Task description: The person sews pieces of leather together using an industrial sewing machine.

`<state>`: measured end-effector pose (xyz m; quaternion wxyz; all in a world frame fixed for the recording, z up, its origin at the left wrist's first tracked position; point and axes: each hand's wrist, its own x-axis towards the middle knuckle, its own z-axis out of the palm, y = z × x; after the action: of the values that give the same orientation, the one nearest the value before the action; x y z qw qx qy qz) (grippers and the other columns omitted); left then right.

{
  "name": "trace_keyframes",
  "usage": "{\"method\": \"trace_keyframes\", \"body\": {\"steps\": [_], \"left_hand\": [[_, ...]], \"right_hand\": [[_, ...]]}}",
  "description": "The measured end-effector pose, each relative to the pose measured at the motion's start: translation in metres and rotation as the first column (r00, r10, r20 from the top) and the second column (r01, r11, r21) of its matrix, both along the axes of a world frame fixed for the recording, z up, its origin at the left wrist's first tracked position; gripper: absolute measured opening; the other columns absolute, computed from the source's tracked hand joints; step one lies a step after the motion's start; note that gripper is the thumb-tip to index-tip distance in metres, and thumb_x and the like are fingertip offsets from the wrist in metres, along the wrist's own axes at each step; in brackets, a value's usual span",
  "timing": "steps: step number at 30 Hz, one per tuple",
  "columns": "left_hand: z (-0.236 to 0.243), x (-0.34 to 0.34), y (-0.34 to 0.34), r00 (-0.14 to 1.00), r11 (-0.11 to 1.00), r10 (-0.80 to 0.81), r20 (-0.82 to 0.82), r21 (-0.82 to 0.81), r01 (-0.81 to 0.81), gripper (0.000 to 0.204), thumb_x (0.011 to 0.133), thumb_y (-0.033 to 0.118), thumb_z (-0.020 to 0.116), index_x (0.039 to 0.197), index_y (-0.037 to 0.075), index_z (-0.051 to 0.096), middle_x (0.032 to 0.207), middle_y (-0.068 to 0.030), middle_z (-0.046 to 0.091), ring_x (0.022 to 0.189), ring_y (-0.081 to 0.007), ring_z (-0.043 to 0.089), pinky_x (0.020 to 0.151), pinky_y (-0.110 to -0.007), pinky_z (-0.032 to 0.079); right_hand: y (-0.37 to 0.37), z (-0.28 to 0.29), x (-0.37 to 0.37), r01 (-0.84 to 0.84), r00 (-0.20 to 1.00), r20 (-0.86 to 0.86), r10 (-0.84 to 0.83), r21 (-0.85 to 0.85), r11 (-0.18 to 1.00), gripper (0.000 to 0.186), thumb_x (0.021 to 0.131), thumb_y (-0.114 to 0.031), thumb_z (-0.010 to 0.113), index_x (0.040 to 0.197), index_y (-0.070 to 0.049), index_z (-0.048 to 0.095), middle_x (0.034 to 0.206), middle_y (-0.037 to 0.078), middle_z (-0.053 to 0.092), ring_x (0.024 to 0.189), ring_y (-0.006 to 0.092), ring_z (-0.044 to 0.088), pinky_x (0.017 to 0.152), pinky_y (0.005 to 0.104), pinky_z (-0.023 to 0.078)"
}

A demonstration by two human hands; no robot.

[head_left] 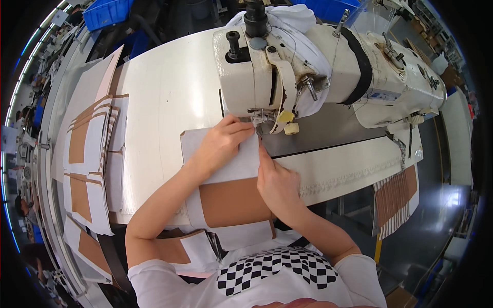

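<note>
A white and brown panel (231, 203) of cloth or similar sheet lies on the sewing machine bed and hangs over its front edge. Its far right corner is by the presser foot (264, 118) of a cream sewing machine (246, 82). My left hand (222, 146) rests on the white part, its fingers bent and pressed together at the edge beside the foot. Along the panel's right edge lies the index finger of my right hand (277, 182). That hand's other fingers curl in at the edge, partly hidden. The needle tip is too small to make out.
Stacked white and brown panels (84, 138) lie at the table's left. More striped pieces (398, 197) hang off the right end, and others (192, 249) lie near my lap. White cloth (308, 56) is draped over the machine. A blue crate (107, 13) stands far left.
</note>
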<state>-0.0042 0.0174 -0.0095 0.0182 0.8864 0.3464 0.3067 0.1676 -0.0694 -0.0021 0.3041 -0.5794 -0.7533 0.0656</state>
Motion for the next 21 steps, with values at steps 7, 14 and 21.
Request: {"method": "trace_keyframes", "body": {"steps": [7,14,21], "left_hand": [[0.001,0.003,0.005,1.0,1.0,0.011,-0.012,0.015,-0.011,0.04,0.058,-0.008,0.063,0.098,-0.003,0.07,0.105,-0.0093,0.068,0.096,-0.0265,0.06,0.079,-0.032,0.054],[-0.006,0.005,-0.009,0.996,0.997,-0.03,0.088,-0.068,0.036,0.04,0.059,-0.01,0.063,0.097,-0.003,0.07,0.105,-0.01,0.068,0.097,-0.0272,0.06,0.083,-0.033,0.054],[-0.002,0.001,0.005,0.998,0.998,-0.023,0.052,-0.058,0.026,0.038,0.061,-0.011,0.063,0.097,-0.002,0.07,0.104,-0.0089,0.068,0.102,-0.0271,0.06,0.084,-0.033,0.054]], "right_hand": [[0.009,0.0,0.003,-0.028,0.994,0.108,0.027,0.007,1.0,0.037,0.079,-0.005,0.06,0.115,0.001,0.061,0.065,0.008,0.064,0.048,0.0217,0.063,0.044,0.0333,0.05],[-0.009,-0.009,0.009,-0.042,0.994,0.102,0.042,-0.006,0.999,0.035,0.082,-0.004,0.059,0.117,0.0,0.061,0.069,0.01,0.066,0.052,0.0244,0.064,0.046,0.0328,0.051],[0.007,0.017,0.003,-0.041,0.997,0.06,0.05,-0.134,0.99,0.033,0.088,-0.013,0.061,0.119,-0.002,0.06,0.074,0.011,0.067,0.056,0.0264,0.065,0.051,0.0357,0.053]]}}
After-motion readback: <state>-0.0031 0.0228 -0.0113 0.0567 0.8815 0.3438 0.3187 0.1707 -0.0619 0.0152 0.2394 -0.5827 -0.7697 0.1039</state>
